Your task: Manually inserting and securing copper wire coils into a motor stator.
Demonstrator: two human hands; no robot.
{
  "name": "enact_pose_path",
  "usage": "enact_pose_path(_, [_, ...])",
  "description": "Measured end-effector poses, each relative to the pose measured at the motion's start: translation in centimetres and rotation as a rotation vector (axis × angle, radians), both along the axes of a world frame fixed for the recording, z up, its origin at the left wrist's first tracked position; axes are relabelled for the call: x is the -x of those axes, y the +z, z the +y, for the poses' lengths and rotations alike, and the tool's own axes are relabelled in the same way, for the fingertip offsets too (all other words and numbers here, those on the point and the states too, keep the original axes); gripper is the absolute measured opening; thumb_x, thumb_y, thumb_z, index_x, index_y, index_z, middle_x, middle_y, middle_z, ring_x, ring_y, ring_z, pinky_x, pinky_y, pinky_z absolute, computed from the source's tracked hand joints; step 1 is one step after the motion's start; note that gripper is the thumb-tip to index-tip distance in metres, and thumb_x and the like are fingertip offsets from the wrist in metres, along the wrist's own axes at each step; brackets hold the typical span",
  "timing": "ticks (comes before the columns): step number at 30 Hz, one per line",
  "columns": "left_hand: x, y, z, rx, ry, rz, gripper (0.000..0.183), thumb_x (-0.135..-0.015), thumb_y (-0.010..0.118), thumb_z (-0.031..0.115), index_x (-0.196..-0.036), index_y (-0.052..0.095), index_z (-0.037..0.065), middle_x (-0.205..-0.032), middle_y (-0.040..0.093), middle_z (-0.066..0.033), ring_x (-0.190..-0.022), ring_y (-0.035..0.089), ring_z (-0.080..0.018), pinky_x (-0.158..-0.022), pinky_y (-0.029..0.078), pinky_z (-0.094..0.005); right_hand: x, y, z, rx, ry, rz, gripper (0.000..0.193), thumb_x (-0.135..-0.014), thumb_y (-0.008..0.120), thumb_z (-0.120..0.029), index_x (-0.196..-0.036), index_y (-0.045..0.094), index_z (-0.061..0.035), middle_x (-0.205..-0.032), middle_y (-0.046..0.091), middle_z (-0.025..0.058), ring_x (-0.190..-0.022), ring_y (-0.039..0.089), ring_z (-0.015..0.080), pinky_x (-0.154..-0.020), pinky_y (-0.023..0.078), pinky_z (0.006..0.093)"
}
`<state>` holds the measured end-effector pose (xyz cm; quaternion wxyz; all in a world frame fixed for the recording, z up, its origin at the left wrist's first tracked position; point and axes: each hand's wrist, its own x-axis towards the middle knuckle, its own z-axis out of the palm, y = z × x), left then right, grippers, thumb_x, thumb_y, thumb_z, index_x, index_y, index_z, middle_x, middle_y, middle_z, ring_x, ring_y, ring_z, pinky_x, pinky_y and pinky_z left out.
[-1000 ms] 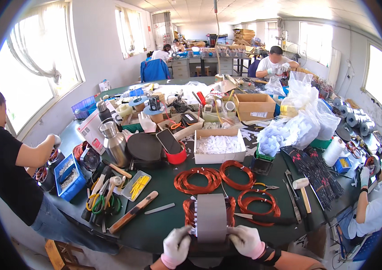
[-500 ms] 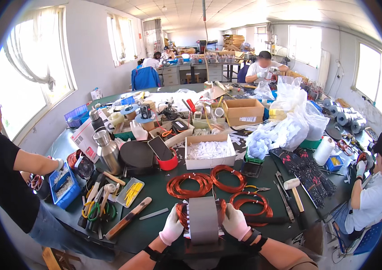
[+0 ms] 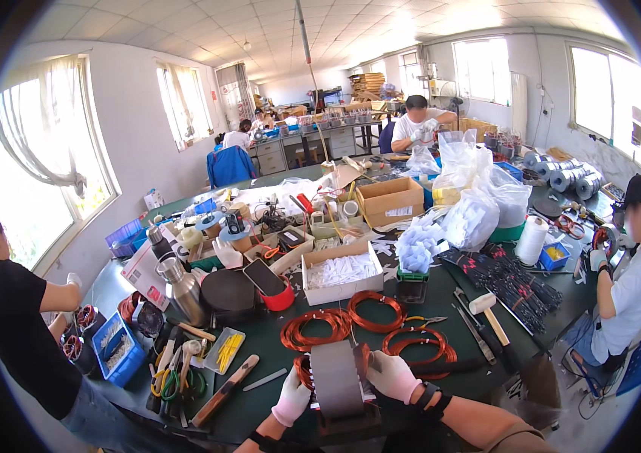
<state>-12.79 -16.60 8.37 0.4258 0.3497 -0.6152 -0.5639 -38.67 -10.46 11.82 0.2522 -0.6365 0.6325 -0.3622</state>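
Position: the grey core [image 3: 338, 377] is at the near edge of the desk [image 3: 267, 349], directly in front of the person and between the two gloved hands. A left winding [image 3: 302, 370] and a right winding [image 3: 364, 364] of copper show at its ends.

Change: one second ago the fingers were low beside the core. Both hands now sit higher, against the winding ends, much as they were half a second ago. The view has also rolled, so the core appears tilted. In this inspector's judgement, the handling has passed to the copper ends, with the core kept between the hands.

Hands: the left hand [image 3: 292, 398] is partly closed, its fingers bent against the left winding. The right hand [image 3: 393, 377] is likewise partly curled, fingertips at the right winding. Whether either has a firm grip cannot be told.

Surroundings: three loose copper coils [image 3: 290, 333] lie just beyond the core, and a white carton [image 3: 341, 286] of white pieces stands behind them.

Limits: the palms, the bore and the far side of the core are hidden. What supports it underneath is too dark to identify. The left forearm is cut off by the lower edge.
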Motion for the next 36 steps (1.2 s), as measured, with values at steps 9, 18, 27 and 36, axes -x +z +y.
enact_pose_path(9, [0.6, -1.3, 0.1, -0.055, -0.01, 0.194, 0.046, -0.101, 0.051, -0.002, -0.146, 0.048, 0.004, -0.133, 0.061, -0.0061, -0.116, 0.06, -0.0122, -0.101, 0.05, -0.0287, -0.9, -1.0, -0.6, 0.077, -0.045, -0.118, 0.027, -0.095, 0.071, -0.027, -0.099, 0.066, -0.0008, -0.083, 0.071, 0.024, -0.084, 0.07, 0.0454, -0.074, 0.055, 0.0488])
enact_pose_path(18, [-0.4, -0.3, -0.1, -0.077, -0.041, 0.08, 0.044, -0.103, 0.048, -0.002, -0.147, 0.048, 0.002, -0.131, 0.062, -0.0049, -0.119, 0.059, -0.0123, -0.105, 0.048, -0.0292, -0.9, -1.6, -0.3, 0.054, -0.066, -0.071, 0.03, -0.094, 0.069, -0.028, -0.104, 0.065, -0.0003, -0.086, 0.072, 0.0238, -0.085, 0.071, 0.0445, -0.075, 0.056, 0.0501])
enact_pose_path(27, [1.4, -2.8, 1.0, -0.093, 0.083, 0.316, 0.047, -0.102, 0.046, -0.003, -0.148, 0.047, 0.004, -0.133, 0.06, -0.0053, -0.119, 0.061, -0.0149, -0.103, 0.051, -0.031, -2.3, -3.3, 0.3, 0.193, -0.151, -0.246, 0.018, -0.093, 0.068, -0.014, -0.104, 0.063, -0.0014, -0.081, 0.071, 0.0223, -0.079, 0.071, 0.0439, -0.066, 0.055, 0.045])
enact_pose_path(36, [0.6, -5.2, 1.2, -0.093, 0.128, 0.379, 0.048, -0.105, 0.05, 0.002, -0.152, 0.044, 0.004, -0.13, 0.061, -0.0022, -0.115, 0.061, -0.012, -0.1, 0.051, -0.0288, -3.4, -2.7, 1.0, 0.122, -0.211, -0.191, 0.023, -0.096, 0.069, -0.023, -0.107, 0.065, -0.0038, -0.089, 0.071, 0.0265, -0.089, 0.069, 0.0474, -0.074, 0.054, 0.0521])
